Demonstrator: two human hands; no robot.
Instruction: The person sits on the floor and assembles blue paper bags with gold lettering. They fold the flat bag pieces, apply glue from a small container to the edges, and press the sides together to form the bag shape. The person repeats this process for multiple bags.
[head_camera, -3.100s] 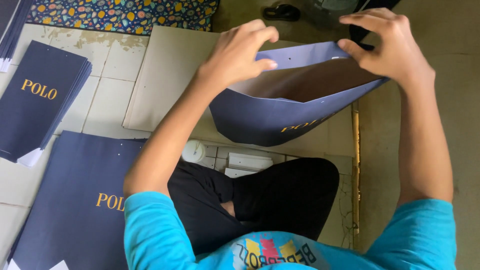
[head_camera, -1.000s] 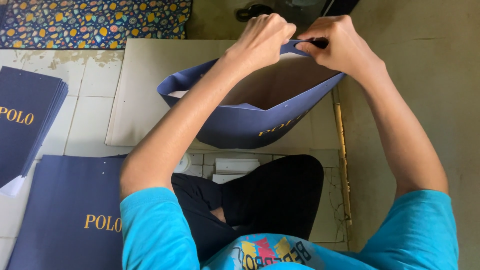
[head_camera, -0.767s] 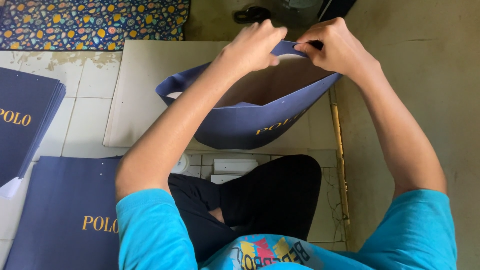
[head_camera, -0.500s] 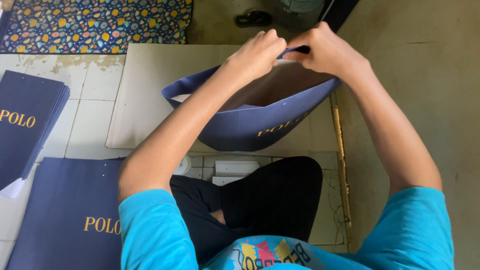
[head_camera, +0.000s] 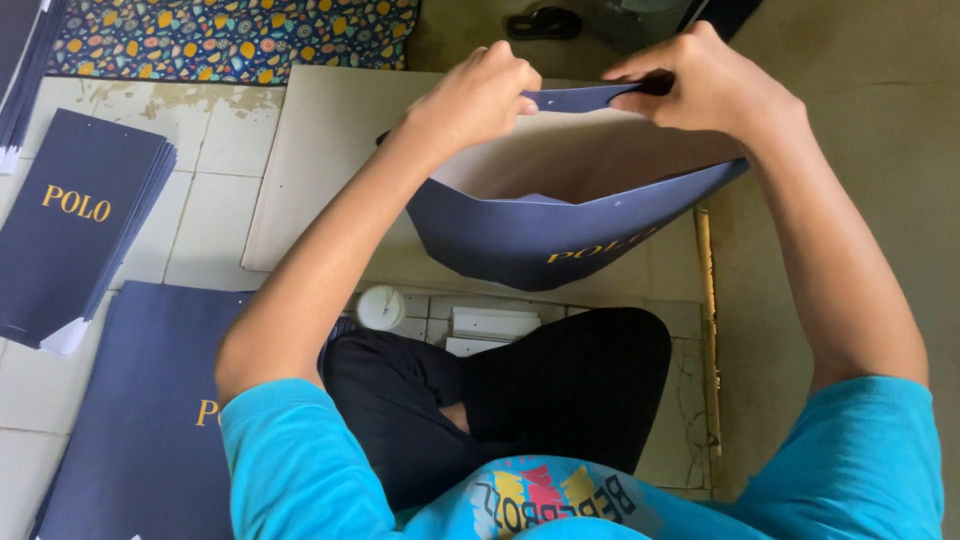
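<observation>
I hold a navy blue paper bag (head_camera: 540, 235) with gold lettering open in the air in front of me, its pale inside showing. My left hand (head_camera: 480, 95) pinches the far top edge of the bag on the left. My right hand (head_camera: 715, 85) pinches the same edge on the right, the two hands close together. The bag hangs over a beige cardboard sheet (head_camera: 320, 150) lying on the tiled floor. My crossed legs in black trousers (head_camera: 520, 400) are below it.
A stack of flat navy bags (head_camera: 75, 225) lies at the left, and larger navy sheets (head_camera: 140, 420) lie by my left knee. A small white round lid (head_camera: 381, 307) and white strips (head_camera: 495, 325) sit near my legs. A patterned mat (head_camera: 230, 35) lies beyond.
My hands moved from wide apart on the bag's mouth to close together on its far top edge. The bag has dropped a little lower.
</observation>
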